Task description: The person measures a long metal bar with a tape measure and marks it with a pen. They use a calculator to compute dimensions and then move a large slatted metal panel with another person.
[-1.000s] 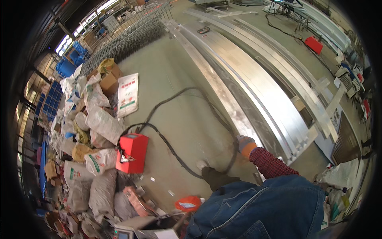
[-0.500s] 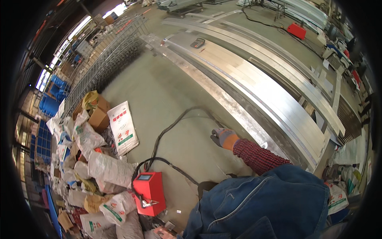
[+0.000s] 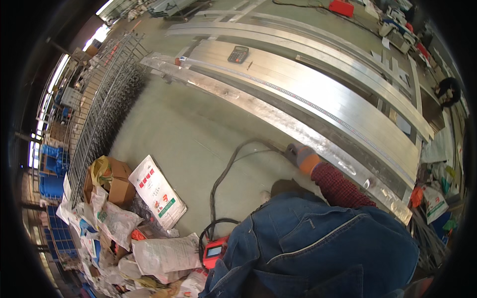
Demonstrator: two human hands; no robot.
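My right hand [image 3: 303, 158], in a grey and orange work glove with a red-and-black knitted sleeve behind it, reaches across in front of me. Its fingers are curled where a thick black cable [image 3: 229, 164] ends from view, and appear closed round it. What lies inside the fingers is hidden. Just beyond the hand runs a long, shiny metal bar [image 3: 278, 116]. The cable loops back to a red machine [image 3: 215, 252] with a small screen, partly behind my blue jacket [image 3: 318, 238]. My left hand does not show.
Beyond the bar, a wide metal plank [image 3: 318, 84] carries a calculator [image 3: 238, 54] and a measuring tape. Filled sacks [image 3: 164, 253] and a cardboard box [image 3: 119, 181] crowd the left, beside a wire rack [image 3: 107, 114]. A white printed sack [image 3: 158, 193] lies on the floor.
The view has swung, and my right hand appears farther right, closer to the metal bar, with the cable following. My jacket now covers much of the red machine.
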